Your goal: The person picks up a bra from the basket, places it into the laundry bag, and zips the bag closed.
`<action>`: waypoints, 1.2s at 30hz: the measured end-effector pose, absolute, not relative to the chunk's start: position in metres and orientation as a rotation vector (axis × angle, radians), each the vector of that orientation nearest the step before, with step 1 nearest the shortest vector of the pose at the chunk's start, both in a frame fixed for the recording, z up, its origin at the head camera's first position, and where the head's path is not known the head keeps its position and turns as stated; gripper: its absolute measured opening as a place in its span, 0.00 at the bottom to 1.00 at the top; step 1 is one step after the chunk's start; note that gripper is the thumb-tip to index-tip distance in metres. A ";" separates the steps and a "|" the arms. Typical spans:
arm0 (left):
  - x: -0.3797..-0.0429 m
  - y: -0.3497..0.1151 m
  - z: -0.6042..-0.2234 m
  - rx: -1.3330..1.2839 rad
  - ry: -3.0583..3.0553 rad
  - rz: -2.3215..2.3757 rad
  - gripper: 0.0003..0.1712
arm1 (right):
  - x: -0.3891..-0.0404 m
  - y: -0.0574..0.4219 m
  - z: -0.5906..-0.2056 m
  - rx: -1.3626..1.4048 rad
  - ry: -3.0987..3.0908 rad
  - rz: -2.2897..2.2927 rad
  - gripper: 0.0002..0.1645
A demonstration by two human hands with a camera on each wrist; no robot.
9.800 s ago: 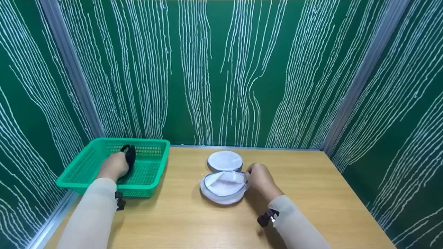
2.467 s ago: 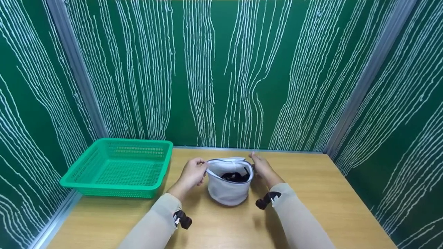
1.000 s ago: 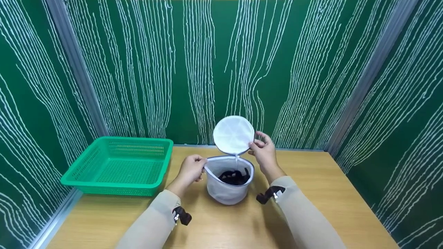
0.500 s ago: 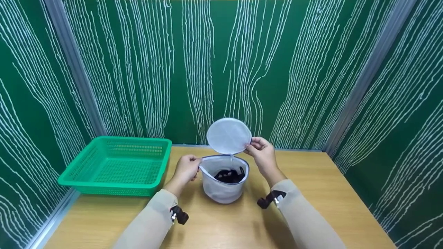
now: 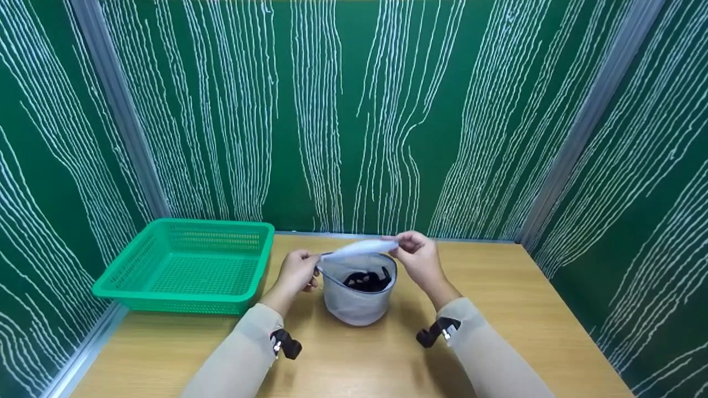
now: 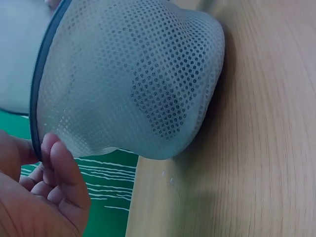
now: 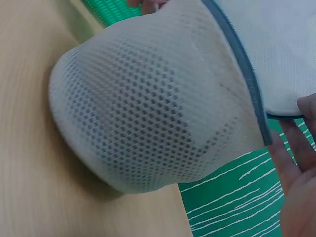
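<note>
A round mesh laundry bag, pale grey with a dark zip round its rim, stands on the table with its mouth open. Inside lies a black strappy garment, which shows as a dark patch through the mesh in the left wrist view. My left hand pinches the left side of the rim between thumb and fingers. With thumb and fingers my right hand holds the edge of the white round lid, tilted nearly edge-on above the back of the mouth. The right wrist view shows my thumb on that lid.
To the left on the wooden table stands a green plastic basket with slotted walls. Green panels with white wavy lines enclose the back and both sides.
The black garment, earlier held by my left hand in the basket, is now inside the bag. In the last half second my right hand has tipped the raised lid down toward the mouth.
</note>
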State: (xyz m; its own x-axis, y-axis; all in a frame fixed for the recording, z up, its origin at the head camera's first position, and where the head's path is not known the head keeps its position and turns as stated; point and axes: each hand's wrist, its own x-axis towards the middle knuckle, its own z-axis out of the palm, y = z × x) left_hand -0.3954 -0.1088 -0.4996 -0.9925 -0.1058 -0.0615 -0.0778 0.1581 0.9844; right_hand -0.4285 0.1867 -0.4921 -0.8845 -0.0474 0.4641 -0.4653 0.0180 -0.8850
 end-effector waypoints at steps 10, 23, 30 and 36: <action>-0.393 -0.109 -0.500 0.260 -2.449 -2.054 0.13 | -0.422 0.196 -0.506 0.475 -2.418 1.525 0.10; -0.389 -0.103 -0.505 0.101 -2.478 -2.159 0.28 | -0.416 0.190 -0.507 0.310 -2.482 1.671 0.11; -0.391 -0.097 -0.496 0.201 -2.543 -1.998 0.26 | -0.417 0.184 -0.511 0.291 -2.487 1.659 0.10; -0.400 -0.083 -0.490 0.117 -2.618 -1.645 0.25 | -0.415 0.178 -0.514 0.238 -2.499 1.620 0.09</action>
State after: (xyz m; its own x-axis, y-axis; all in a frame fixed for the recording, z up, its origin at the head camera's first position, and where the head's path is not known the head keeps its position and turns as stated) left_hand -0.3997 -0.0830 -0.4901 -0.9960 -0.0888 -0.0004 -0.0389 0.4321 0.9010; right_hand -0.4147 0.1778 -0.5144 -0.9755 -0.0494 0.2145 -0.2160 0.4026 -0.8895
